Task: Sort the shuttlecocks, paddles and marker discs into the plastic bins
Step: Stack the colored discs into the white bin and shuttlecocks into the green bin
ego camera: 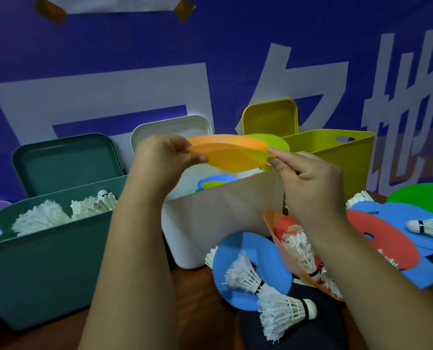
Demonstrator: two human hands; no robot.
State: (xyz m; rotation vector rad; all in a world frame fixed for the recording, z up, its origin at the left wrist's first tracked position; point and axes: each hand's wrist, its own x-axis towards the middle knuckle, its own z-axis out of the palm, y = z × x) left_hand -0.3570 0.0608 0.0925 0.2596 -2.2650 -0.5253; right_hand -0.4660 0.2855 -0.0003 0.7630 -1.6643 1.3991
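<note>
Head view. The left hand (165, 157) pinches the left rim of the orange discs (230, 154) between thumb and curled fingers. The right hand (309, 183) pinches the right rim between thumb and forefinger, its other fingers curled in. The stack is thin, flexible and slightly domed. There seem to be two orange layers, but the exact count is unclear. A lime disc (276, 141) peeks out behind them, mostly hidden. The stack is held above the white bin (223, 218). Blue and green discs lie inside this bin, half hidden by its wall.

The green bin (46, 261) on the left holds feathered shuttlecocks (43, 218); the left forearm cuts off its right side. The yellow bin (336, 160) is at the back right, and its contents are not visible. Matching rounded lids lean behind the bins.

The table pile holds a blue disc (235, 253), a red disc (384, 241) with a centre hole and loose shuttlecocks. A green disc (425, 198) is cut off at the right edge. A black shape (311, 332) at the bottom is hard to identify.
</note>
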